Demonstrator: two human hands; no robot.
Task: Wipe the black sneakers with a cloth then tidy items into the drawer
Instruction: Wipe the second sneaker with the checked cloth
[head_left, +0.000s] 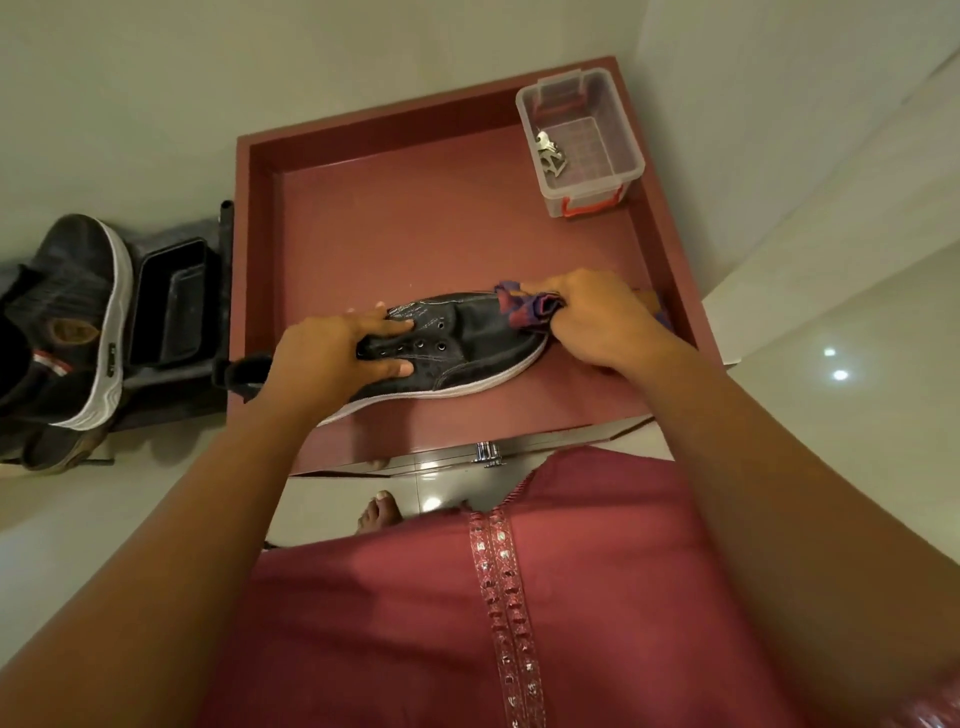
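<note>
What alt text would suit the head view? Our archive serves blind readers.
Seen from above, a left hand steadies a black sneaker lying in an open red drawer while the right hand rubs a cloth on its toe. A clear box sits in the drawer's far corner; a second sneaker waits at left.

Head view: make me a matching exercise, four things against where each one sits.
Things:
1. cloth
2. keys
3. plastic box
4. second sneaker

Places:
A. inside the plastic box
B. far right corner of the drawer
C. outside the drawer, to its left
D. in the right hand, on the toe of the sneaker that the left hand grips

Pairs: 1-D, 2-A, 3-B, 4-C
</note>
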